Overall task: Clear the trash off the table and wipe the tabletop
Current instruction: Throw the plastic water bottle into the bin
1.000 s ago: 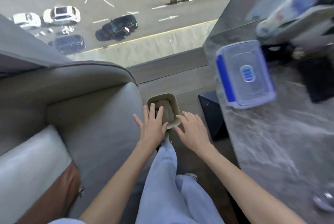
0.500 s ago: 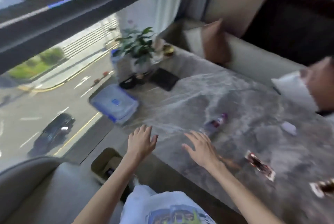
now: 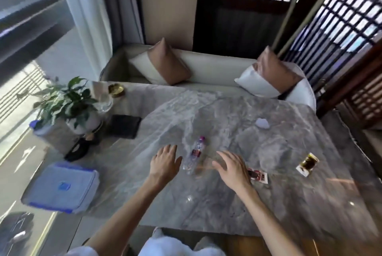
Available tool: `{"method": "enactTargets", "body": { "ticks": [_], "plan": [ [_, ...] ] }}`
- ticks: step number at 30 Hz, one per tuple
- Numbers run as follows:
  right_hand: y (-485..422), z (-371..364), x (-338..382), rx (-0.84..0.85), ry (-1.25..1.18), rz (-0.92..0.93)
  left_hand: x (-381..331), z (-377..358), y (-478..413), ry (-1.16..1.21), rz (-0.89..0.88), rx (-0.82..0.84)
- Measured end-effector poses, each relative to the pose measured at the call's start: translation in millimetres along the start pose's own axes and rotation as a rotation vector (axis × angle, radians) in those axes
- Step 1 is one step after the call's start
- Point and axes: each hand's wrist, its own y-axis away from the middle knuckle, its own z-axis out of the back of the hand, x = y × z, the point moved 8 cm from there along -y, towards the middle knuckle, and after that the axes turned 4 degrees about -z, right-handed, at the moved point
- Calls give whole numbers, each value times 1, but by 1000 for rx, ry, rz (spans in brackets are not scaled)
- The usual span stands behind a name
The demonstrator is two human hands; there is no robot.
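Observation:
An empty clear plastic bottle (image 3: pixel 194 155) with a pink cap and red label lies on the grey marble table (image 3: pixel 268 183). My left hand (image 3: pixel 165 160) hovers just left of it, fingers spread and holding nothing. My right hand (image 3: pixel 231 168) hovers just right of the bottle, also spread and empty. A red wrapper (image 3: pixel 258 175) lies partly under my right hand. A gold and dark wrapper (image 3: pixel 308 163) lies further right. A crumpled white tissue (image 3: pixel 262 123) sits toward the far side of the table.
A clear box with a blue lid (image 3: pixel 62 189) stands at the table's left edge. A potted plant (image 3: pixel 68 103), a black pad (image 3: pixel 124 126), a glass (image 3: pixel 104 98) and a gold dish (image 3: pixel 116 90) crowd the far left corner. A sofa with cushions (image 3: pixel 206 69) runs behind the table.
My view swung up from the bin on the floor to the tabletop. Both hands moved from over the bin to either side of the bottle.

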Motion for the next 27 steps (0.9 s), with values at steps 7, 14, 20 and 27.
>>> {"method": "enactTargets", "body": {
  "ticks": [7, 14, 20, 27],
  "plan": [
    [-36, -18, -28, 202, -130, -260, 11, -14, -29, 20, 81, 39],
    [-123, -54, -24, 433, 21, -68, 13, -48, -45, 69, 302, 72],
    [-179, -130, -17, 602, 216, 247, 10, -112, -58, 136, 497, 161],
    [-190, -197, -10, 678, 370, 509, 16, -165, -58, 180, 629, 248]
  ]
}}
